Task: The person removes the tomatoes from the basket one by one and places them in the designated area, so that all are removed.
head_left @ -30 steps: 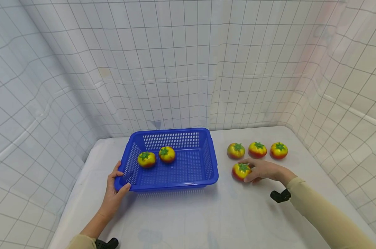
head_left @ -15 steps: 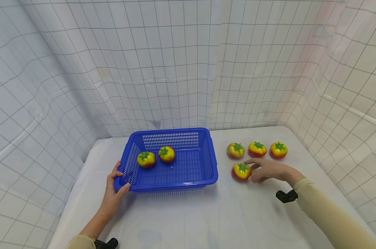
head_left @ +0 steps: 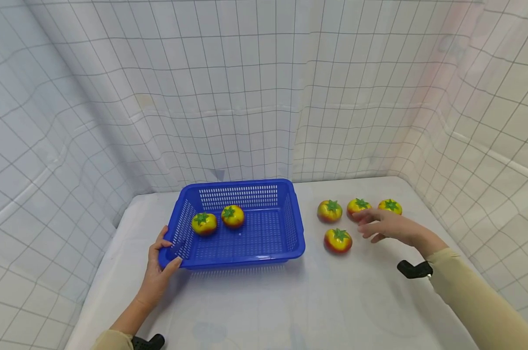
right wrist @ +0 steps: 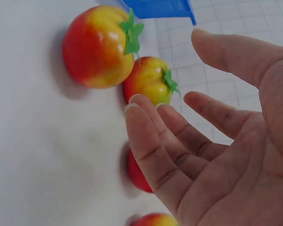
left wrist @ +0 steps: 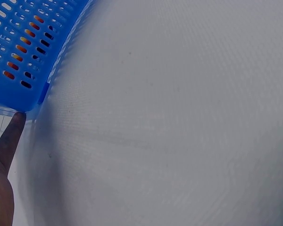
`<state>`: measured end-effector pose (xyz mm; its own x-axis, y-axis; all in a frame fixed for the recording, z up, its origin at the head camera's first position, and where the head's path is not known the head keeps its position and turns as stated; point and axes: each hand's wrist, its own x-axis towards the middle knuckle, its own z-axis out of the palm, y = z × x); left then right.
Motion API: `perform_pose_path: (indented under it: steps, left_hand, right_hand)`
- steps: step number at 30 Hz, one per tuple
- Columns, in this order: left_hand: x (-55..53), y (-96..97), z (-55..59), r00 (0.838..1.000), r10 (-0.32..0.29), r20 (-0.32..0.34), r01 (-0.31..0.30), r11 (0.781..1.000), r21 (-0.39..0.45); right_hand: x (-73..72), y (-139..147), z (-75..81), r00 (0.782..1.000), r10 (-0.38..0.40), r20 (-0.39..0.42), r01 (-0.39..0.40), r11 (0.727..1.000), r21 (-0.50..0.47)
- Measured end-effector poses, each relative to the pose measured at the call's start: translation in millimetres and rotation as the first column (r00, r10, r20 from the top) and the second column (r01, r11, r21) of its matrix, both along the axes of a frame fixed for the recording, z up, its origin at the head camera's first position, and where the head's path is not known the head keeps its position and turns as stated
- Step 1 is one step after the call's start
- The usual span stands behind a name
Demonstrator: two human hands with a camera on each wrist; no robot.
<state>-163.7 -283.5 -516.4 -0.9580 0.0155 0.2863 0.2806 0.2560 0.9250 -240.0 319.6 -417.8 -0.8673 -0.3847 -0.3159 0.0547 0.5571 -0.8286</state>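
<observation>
My left hand point(head_left: 155, 277) grips the near left corner of a blue plastic basket point(head_left: 242, 262), thumb on the front rim and fingers at the left side. In the left wrist view the thumb touches the end of the basket point(left wrist: 23, 96). Two yellow-red toy tomatoes point(head_left: 204, 224) with green leaves lie inside, towards the left. My right hand point(head_left: 388, 226) hovers with spread fingers, holding nothing, right of a single front tomato point(head_left: 338, 241). Its fingertips partly cover the middle tomato point(head_left: 357, 206) of the back row. The right wrist view shows the open palm point(right wrist: 226, 179) near several tomatoes point(right wrist: 99, 47).
The back row also has a left tomato point(head_left: 330, 211) and a right tomato point(head_left: 390, 206), the latter partly behind the hand. A white cloth point(head_left: 264, 306) covers the table. Gridded white curtains point(head_left: 246, 97) stand at the back and both sides.
My right hand has let go of the front tomato and drawn back to the right and slightly away, towards the back row. The left hand and basket stay in place.
</observation>
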Motion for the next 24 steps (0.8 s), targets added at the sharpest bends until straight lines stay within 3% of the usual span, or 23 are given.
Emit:
perform_pose_path:
  steps: [17,24]
  left_hand:
    - [0.5,-0.6,-1.2,1.000,0.003,0.007,-0.003,1.000,-0.002]
    - [-0.5,-2.1,-2.1,1.000,0.007,0.018,-0.007,1.000,-0.007]
  right_hand:
    - [-14.5,-64.7,22.8,0.979,0.004,-0.205,0.006,0.999,0.049]
    - [-23.1,-97.1,37.3,0.963,0.021,-0.267,-0.018,1.000,0.013]
